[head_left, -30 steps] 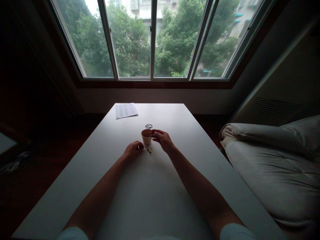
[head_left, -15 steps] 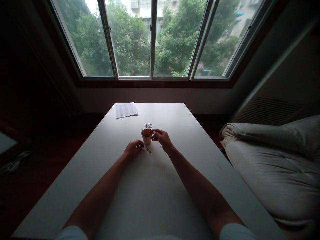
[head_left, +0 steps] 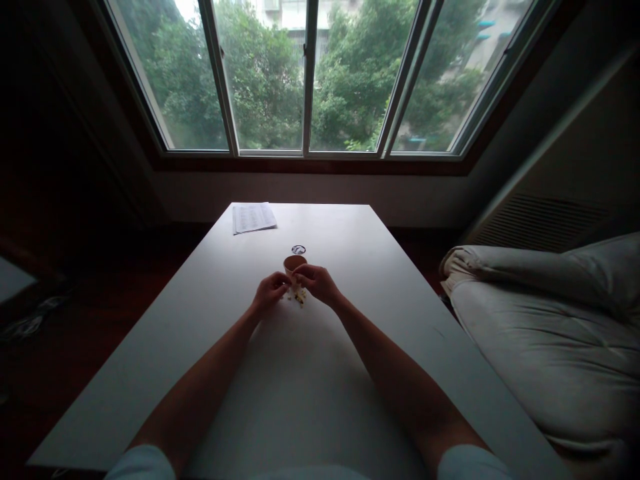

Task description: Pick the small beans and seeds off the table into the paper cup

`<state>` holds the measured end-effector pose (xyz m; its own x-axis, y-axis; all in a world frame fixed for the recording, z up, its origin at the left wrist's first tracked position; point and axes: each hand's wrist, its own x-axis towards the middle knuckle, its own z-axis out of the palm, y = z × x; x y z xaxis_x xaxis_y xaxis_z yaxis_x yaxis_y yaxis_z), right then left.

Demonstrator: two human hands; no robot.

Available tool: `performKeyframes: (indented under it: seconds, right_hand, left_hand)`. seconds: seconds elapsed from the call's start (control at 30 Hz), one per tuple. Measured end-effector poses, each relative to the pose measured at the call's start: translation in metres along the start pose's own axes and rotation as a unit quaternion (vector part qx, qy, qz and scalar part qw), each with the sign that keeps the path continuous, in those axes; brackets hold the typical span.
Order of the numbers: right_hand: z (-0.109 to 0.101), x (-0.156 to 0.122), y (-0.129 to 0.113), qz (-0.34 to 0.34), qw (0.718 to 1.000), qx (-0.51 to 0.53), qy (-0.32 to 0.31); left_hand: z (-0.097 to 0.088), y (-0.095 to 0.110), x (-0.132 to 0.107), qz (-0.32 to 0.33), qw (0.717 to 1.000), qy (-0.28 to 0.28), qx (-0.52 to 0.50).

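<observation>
A brown paper cup [head_left: 295, 262] stands upright on the white table, its lower part hidden behind my fingers. Just in front of it lies a small heap of tiny yellow, white and dark pieces [head_left: 299, 298], too small to name. My left hand [head_left: 271, 291] is at the left of the heap, thumb and fingers drawn together. From the right, my right hand [head_left: 319, 283] reaches in front of the cup with its fingertips pinched close to the left ones. Whatever either pinch holds is too small to make out.
Behind the cup lies a small round dark-rimmed object [head_left: 299, 249]. Printed sheets of paper [head_left: 253, 218] rest at the far left corner of the white table [head_left: 310, 393]. A pale padded seat [head_left: 545, 320] stands along the right side, and a window [head_left: 307, 80] is ahead.
My right hand has moved from the cup's right rim down and left to its front. My left hand has lifted slightly, so the two sets of fingertips are now close together.
</observation>
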<state>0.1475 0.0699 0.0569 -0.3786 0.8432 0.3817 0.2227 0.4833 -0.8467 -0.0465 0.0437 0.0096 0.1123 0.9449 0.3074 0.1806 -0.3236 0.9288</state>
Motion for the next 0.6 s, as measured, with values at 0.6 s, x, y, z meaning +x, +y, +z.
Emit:
performKeyframes:
  seconds: [0.6]
  right_hand:
    - [0.0002,-0.0078,-0.0018,-0.046,0.990,-0.131,-0.034]
  left_hand:
    - [0.0071,0.0016,-0.0003,0.002,0.999,0.014,-0.040]
